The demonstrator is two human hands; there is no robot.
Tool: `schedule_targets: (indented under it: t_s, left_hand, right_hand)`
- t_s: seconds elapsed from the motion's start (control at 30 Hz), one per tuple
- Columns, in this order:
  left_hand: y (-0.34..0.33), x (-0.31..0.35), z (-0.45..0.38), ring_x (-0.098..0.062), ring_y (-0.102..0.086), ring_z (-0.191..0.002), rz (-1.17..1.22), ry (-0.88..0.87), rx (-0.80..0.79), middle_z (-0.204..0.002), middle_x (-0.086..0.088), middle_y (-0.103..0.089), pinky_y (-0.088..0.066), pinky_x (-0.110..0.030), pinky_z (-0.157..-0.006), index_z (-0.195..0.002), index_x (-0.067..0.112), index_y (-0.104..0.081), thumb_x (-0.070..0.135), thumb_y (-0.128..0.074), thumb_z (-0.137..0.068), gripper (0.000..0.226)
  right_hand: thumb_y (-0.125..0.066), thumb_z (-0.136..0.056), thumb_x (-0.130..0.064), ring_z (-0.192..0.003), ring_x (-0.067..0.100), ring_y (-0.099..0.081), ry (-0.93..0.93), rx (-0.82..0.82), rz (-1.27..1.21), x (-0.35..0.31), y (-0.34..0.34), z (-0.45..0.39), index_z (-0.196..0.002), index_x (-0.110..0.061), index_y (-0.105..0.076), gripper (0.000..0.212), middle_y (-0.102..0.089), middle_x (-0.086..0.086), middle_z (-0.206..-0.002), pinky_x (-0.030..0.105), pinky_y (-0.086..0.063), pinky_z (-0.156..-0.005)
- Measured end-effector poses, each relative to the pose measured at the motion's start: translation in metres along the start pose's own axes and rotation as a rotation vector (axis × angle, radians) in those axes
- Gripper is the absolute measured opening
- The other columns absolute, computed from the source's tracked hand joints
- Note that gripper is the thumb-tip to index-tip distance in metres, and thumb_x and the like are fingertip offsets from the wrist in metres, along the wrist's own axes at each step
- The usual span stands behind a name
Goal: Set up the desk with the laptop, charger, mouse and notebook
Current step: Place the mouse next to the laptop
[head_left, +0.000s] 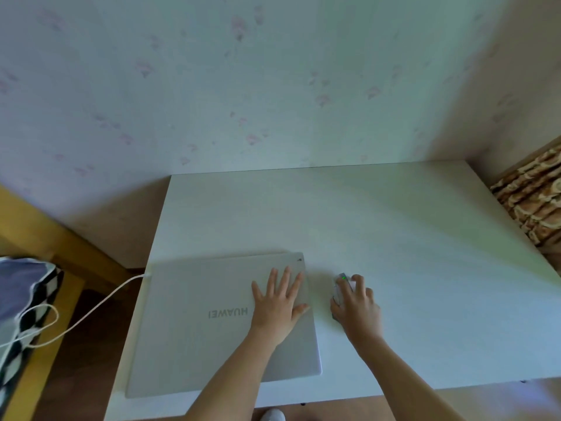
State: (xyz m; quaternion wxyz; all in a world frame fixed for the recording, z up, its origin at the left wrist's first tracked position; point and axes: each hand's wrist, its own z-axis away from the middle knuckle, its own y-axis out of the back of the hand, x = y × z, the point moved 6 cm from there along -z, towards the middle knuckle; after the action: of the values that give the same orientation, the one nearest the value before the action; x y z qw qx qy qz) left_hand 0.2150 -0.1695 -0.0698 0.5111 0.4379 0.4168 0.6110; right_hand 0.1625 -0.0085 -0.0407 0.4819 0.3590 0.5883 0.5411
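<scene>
A closed silver laptop (197, 323) lies on the near left part of the white desk (394, 238). My left hand (277, 305) rests flat on the lid near its right edge, fingers spread. A white charger cable (100, 302) is plugged into the laptop's left side and runs off the desk to the left. Just right of the laptop sits a white mouse (341, 287) with a small green light, and my right hand (356, 308) is cupped over it. No notebook is in view.
The desk stands against a pale flowered wall (273, 86). A wooden bed frame (45, 238) with checkered bedding (24, 293) is at the left. A patterned brown cushion (531, 202) sits past the desk's right edge. A white shoe (273, 416) shows below the front edge.
</scene>
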Motion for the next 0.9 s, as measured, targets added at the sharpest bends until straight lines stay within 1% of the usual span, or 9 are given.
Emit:
schedule_targets:
  t_s: [0.2, 0.3, 0.37, 0.43, 0.5, 0.53, 0.63, 0.73, 0.9]
  left_hand:
    - [-0.004, -0.002, -0.002, -0.036, -0.055, -0.121, -0.045, -0.008, -0.005, -0.138, -0.006, -0.055, -0.047, -0.069, -0.074, -0.131, 0.025, -0.057, 0.058, -0.025, -0.087, 0.064]
    - [0.000, -0.003, -0.001, -0.036, -0.036, -0.137, -0.031, 0.003, 0.009, -0.153, -0.005, -0.035, -0.038, -0.071, -0.088, -0.144, 0.029, -0.039, 0.057, -0.015, -0.089, 0.066]
    - [0.002, -0.002, 0.000, -0.033, -0.010, -0.146, -0.013, -0.005, -0.030, -0.161, -0.001, -0.008, -0.023, -0.068, -0.102, -0.151, 0.031, -0.016, 0.057, -0.010, -0.091, 0.066]
    - [0.008, -0.002, 0.002, -0.029, 0.000, -0.147, 0.021, 0.016, -0.035, -0.162, 0.001, 0.001, -0.017, -0.062, -0.108, -0.152, 0.031, -0.010, 0.054, -0.020, -0.096, 0.061]
    - [0.020, 0.001, 0.005, -0.026, -0.011, -0.146, 0.081, 0.031, -0.009, -0.159, -0.002, -0.014, -0.020, -0.054, -0.110, -0.148, 0.027, -0.024, 0.048, -0.036, -0.097, 0.057]
    - [0.030, 0.004, 0.008, -0.026, -0.023, -0.142, 0.130, 0.027, 0.032, -0.153, -0.004, -0.029, -0.025, -0.048, -0.107, -0.143, 0.024, -0.036, 0.046, -0.044, -0.094, 0.055]
    - [0.070, 0.017, 0.025, -0.024, -0.056, -0.115, 0.267, -0.020, 0.251, -0.120, 0.002, -0.062, -0.042, -0.040, -0.087, -0.121, 0.021, -0.060, 0.040, -0.065, -0.080, 0.045]
    - [0.113, 0.028, 0.055, -0.019, -0.062, -0.103, 0.359, -0.010, 0.462, -0.108, 0.008, -0.068, -0.044, -0.033, -0.078, -0.115, 0.025, -0.063, 0.038, -0.073, -0.075, 0.044]
    - [0.166, 0.050, 0.110, -0.011, -0.057, -0.107, 0.471, 0.015, 0.623, -0.115, 0.013, -0.065, -0.038, -0.025, -0.083, -0.122, 0.030, -0.059, 0.038, -0.072, -0.080, 0.045]
  right_hand:
    - [-0.087, -0.051, -0.023, -0.053, 0.034, -0.055, 0.002, -0.010, -0.012, -0.001, -0.009, -0.002, -0.094, -0.010, -0.066, 0.049, -0.058, 0.018, -0.090, 0.032, -0.044, -0.030]
    - [-0.087, -0.052, -0.025, -0.057, 0.034, -0.058, -0.004, 0.003, -0.013, -0.001, -0.008, -0.002, -0.094, -0.009, -0.067, 0.049, -0.061, 0.016, -0.088, 0.032, -0.045, -0.035]
    - [-0.085, -0.058, -0.028, -0.069, 0.037, -0.063, -0.001, 0.008, -0.016, 0.000, -0.007, -0.001, -0.098, -0.009, -0.067, 0.047, -0.063, 0.015, -0.091, 0.037, -0.051, -0.047]
    - [-0.075, -0.071, -0.032, -0.095, 0.036, -0.062, -0.011, 0.010, -0.049, 0.001, 0.000, 0.000, -0.111, -0.012, -0.064, 0.046, -0.063, 0.012, -0.105, 0.042, -0.052, -0.074]
    - [-0.060, -0.084, -0.038, -0.121, 0.028, -0.050, -0.019, -0.036, -0.089, 0.000, 0.010, 0.003, -0.127, -0.017, -0.054, 0.048, -0.058, 0.005, -0.125, 0.038, -0.040, -0.099]
    - [-0.055, -0.087, -0.039, -0.127, 0.024, -0.044, -0.018, -0.040, -0.130, 0.000, 0.017, 0.005, -0.131, -0.019, -0.050, 0.049, -0.055, 0.002, -0.131, 0.035, -0.034, -0.104]
    - [-0.056, -0.087, -0.037, -0.126, 0.021, -0.046, -0.018, -0.007, -0.271, -0.003, 0.054, 0.017, -0.135, -0.021, -0.047, 0.051, -0.057, 0.000, -0.131, 0.033, -0.033, -0.104]
    - [-0.061, -0.084, -0.033, -0.121, 0.021, -0.051, -0.001, 0.051, -0.375, -0.003, 0.099, 0.039, -0.133, -0.023, -0.048, 0.052, -0.060, -0.002, -0.126, 0.033, -0.037, -0.099]
    - [-0.066, -0.082, -0.033, -0.120, 0.019, -0.051, 0.065, 0.179, -0.440, 0.003, 0.163, 0.084, -0.129, -0.026, -0.053, 0.050, -0.061, -0.006, -0.125, 0.037, -0.042, -0.099]
